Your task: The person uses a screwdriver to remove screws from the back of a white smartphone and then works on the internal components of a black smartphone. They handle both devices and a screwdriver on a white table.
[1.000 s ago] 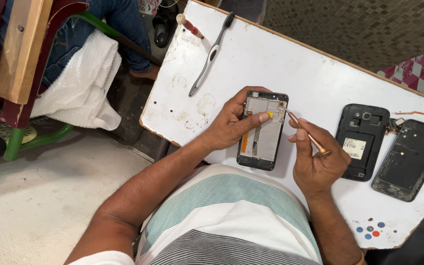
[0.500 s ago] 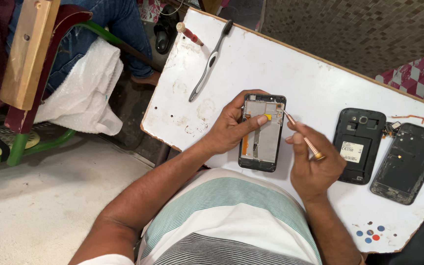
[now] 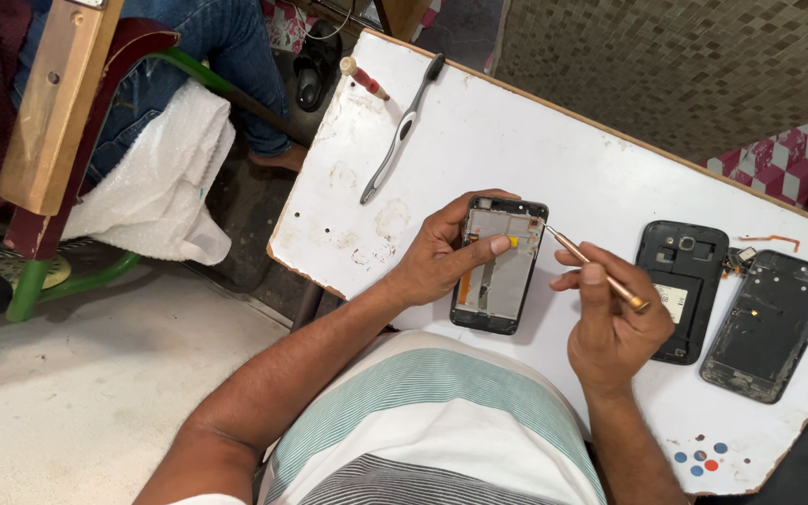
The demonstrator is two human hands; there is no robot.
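Observation:
An opened phone frame (image 3: 499,281) with a grey inner plate and an orange flex strip lies on the white table (image 3: 516,150). My left hand (image 3: 441,252) grips its left edge, thumb laid across the top part. My right hand (image 3: 614,327) holds a thin copper-coloured screwdriver (image 3: 596,268); its tip touches the frame's upper right corner.
To the right lie a black phone body (image 3: 680,285) and a black back cover (image 3: 769,323). A toothbrush (image 3: 402,126) and a red-handled tool (image 3: 364,78) rest at the far left of the table. Small coloured dots (image 3: 699,458) sit near the front edge. Another person's legs (image 3: 226,56) and a chair are on the left.
The camera has shifted slightly. My right hand drew back a little to the right, with the screwdriver tip still at the frame's top right corner. My left hand keeps its hold.

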